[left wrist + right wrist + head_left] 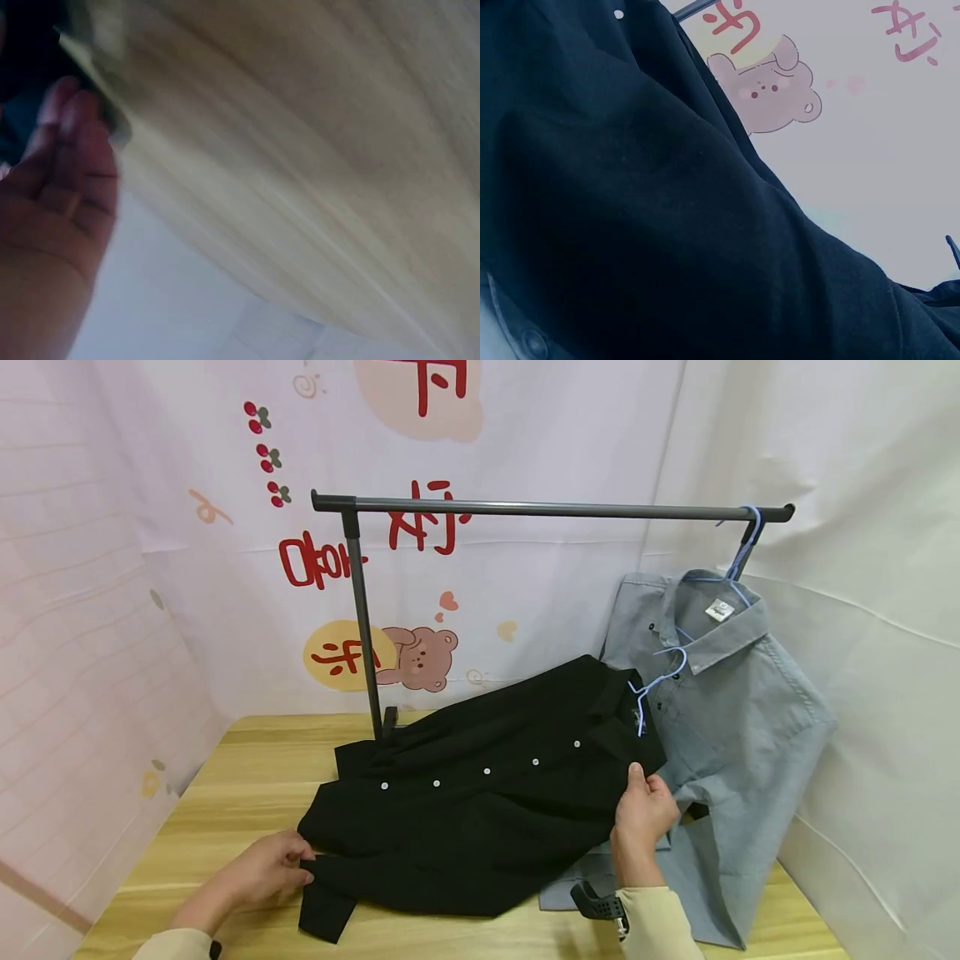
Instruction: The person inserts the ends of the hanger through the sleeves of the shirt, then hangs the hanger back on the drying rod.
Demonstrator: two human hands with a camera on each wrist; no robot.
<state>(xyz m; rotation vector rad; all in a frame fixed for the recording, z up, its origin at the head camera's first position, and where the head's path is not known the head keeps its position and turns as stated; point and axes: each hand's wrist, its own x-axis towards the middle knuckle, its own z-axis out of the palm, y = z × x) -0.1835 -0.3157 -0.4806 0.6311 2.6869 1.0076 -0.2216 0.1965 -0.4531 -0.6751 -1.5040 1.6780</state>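
Note:
A black button-up shirt (pixel 487 810) with white buttons is stretched sideways over the table, its collar end raised at the right. My right hand (pixel 645 806) grips it near the shoulder, thumb on top. From the collar pokes the hook of a light blue hanger (pixel 664 675). At the lower left, my left hand (pixel 266 868) pinches the shirt's edge by a sleeve between thumb and fingers. In the left wrist view the left hand (pixel 64 195) is beside dark cloth. Black fabric (pixel 682 210) fills much of the right wrist view, where the right hand is out of sight.
A dark metal clothes rack (pixel 555 510) spans the wooden table (pixel 262 760). At its right end a grey-blue shirt (pixel 757 727) hangs on a blue hanger (pixel 746 547), partly behind the black shirt. A printed white curtain (pixel 540 602) hangs behind.

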